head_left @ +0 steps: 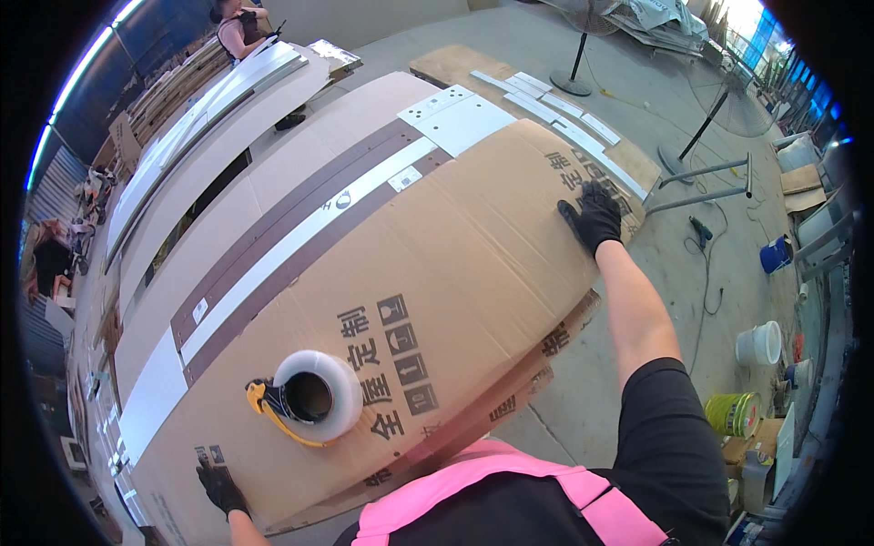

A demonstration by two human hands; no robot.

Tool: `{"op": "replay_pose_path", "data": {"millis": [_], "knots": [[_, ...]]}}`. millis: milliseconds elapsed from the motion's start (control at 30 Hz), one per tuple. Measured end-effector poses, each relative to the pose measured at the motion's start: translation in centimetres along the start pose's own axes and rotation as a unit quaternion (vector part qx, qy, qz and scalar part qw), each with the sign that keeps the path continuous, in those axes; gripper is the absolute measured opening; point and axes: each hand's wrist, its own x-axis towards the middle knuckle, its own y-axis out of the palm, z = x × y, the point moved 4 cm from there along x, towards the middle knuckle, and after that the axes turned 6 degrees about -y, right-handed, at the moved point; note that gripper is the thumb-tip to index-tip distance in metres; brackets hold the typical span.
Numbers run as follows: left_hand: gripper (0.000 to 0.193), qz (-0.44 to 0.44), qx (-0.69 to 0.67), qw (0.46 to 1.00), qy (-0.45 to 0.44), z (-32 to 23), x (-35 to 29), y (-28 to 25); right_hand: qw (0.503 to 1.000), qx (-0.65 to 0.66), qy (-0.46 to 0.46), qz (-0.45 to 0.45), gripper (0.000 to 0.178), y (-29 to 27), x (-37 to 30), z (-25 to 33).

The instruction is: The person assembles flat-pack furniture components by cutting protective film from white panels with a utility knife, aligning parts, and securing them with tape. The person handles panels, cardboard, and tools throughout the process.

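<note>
A long printed cardboard sheet point(473, 246) lies on the work surface in front of me. My right hand point(596, 217), in a black glove, rests flat near its far right end, thumb spread from the fingers. At the near left end, my left hand point(221, 490), gloved the same way, touches the sheet with fingers stretched out. Between them, closer to the left hand, a tape dispenser point(269, 407) with a yellow frame carries a thick roll of clear tape point(339, 387). Brown and white panels point(309, 223) show along the sheet's far edge, and a white plate with holes point(452, 118) lies beyond.
White strips point(546, 109) lie on a board at the far right. On the floor stand a metal stand point(710, 187), a corded drill point(701, 232), a white bucket point(758, 343) and a fan base point(570, 84). A co-worker point(241, 32) stands beyond stacked panels point(205, 118).
</note>
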Motion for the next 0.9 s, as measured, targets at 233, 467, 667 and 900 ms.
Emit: {"op": "replay_pose_path", "data": {"millis": [233,467,667,900], "knots": [[0.049,-0.049,0.000,0.999,0.012,0.7,-1.0,0.4,0.999,0.011,0.040,0.012,0.083,-0.8,4.0,-1.7],[0.073,-0.095,0.025,0.995,0.025,5.0,-0.6,4.3,0.996,0.072,-0.049,0.035,0.071,0.1,5.7,-4.3],[0.056,-0.075,-0.200,0.972,-0.102,1.6,-9.6,4.5,0.945,0.256,-0.093,0.183,0.066,0.3,6.5,-7.1],[0.051,-0.144,-0.334,0.926,-0.099,-21.0,-26.6,0.4,0.795,0.483,-0.246,0.271,0.068,2.3,7.9,-8.8]]}}
